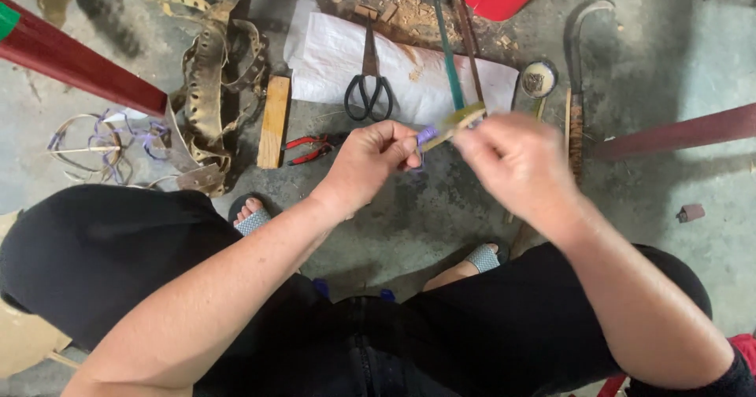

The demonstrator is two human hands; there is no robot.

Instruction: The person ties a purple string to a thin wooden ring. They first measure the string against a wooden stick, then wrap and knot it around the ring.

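While both hands pinch a thin bamboo strip, purple binding is wrapped at its near end.

As the left hand (pixel 368 161) closes thumb and fingers on the purple-wrapped end of the bamboo strip (pixel 455 120), the right hand (pixel 516 165) pinches the strip's farther part, slightly blurred, both held above the concrete floor (pixel 677 50) between the knees. A steady, close grip near the purple binding (pixel 426 135) seems the way to keep the wrap tight and the strip from twisting. Beyond the hands lie black scissors (pixel 368 90) on a white sack (pixel 331 50), a green-framed saw (pixel 450 42), red-handled pliers (pixel 307 150), a wooden block (pixel 274 121), and a curved sickle (pixel 579 58) to the right. Punched metal strips (pixel 209 74) are heaped at left, near loose purple cord (pixel 118 141).
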